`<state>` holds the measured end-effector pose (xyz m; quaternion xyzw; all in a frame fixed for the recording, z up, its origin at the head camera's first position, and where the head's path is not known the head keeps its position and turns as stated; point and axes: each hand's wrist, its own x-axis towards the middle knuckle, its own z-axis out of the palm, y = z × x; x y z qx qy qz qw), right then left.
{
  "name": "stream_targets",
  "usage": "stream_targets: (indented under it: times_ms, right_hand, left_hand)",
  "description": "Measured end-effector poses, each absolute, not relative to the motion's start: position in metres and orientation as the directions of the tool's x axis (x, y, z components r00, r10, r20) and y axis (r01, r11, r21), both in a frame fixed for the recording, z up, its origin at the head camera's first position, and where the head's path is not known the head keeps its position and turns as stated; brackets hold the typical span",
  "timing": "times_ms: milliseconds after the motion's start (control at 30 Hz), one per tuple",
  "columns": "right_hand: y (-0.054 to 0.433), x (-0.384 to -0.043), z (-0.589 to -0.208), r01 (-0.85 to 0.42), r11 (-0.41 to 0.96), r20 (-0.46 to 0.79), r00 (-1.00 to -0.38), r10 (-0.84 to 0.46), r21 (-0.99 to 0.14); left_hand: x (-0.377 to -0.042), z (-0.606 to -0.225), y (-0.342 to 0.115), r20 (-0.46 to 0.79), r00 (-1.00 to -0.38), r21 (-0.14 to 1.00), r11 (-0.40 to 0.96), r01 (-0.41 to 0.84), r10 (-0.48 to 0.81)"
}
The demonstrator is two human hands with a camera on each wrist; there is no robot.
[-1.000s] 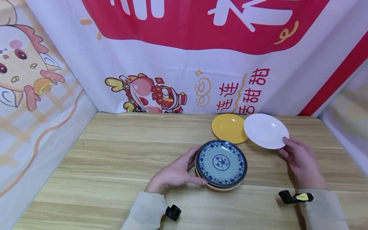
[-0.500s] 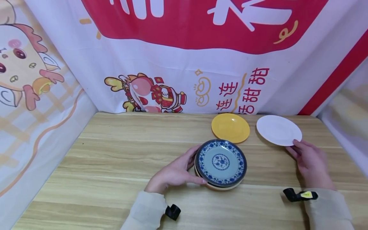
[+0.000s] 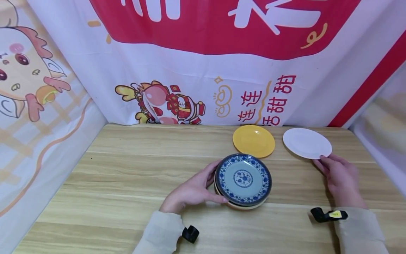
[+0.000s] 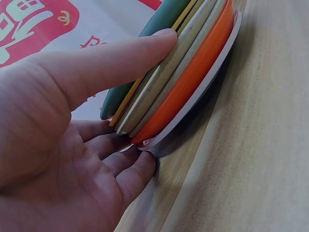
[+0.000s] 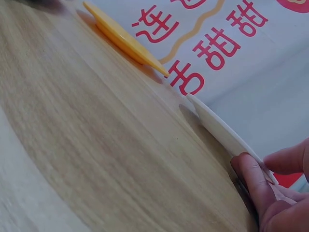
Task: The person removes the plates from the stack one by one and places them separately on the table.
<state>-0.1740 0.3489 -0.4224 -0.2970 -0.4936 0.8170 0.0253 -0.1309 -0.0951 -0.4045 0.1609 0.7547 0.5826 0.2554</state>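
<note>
Rim grip suits the white plate (image 3: 307,143), likely light, stiff and slippery, which the right hand (image 3: 342,178) pinches at its near-right edge, right of the yellow plate (image 3: 253,141) on the worktop (image 3: 142,169), while the left hand (image 3: 198,187) clasps the probably heavier stack (image 3: 243,180) by its left side.

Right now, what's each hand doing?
Left hand: holding the stack of plates at its side.
Right hand: pinching the white plate by its rim.
</note>
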Motion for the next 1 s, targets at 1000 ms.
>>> stream_targets:
  times_ms: [1000]
  right_hand:
    - [0.346, -0.1792, -0.4268, 0.264, -0.363, -0.425, -0.757, 0.497, -0.894]
  left_hand:
    - [-0.1313, -0.4048, -0.096, -0.194, -0.818, 0.962, 0.267, -0.052, 0.542]
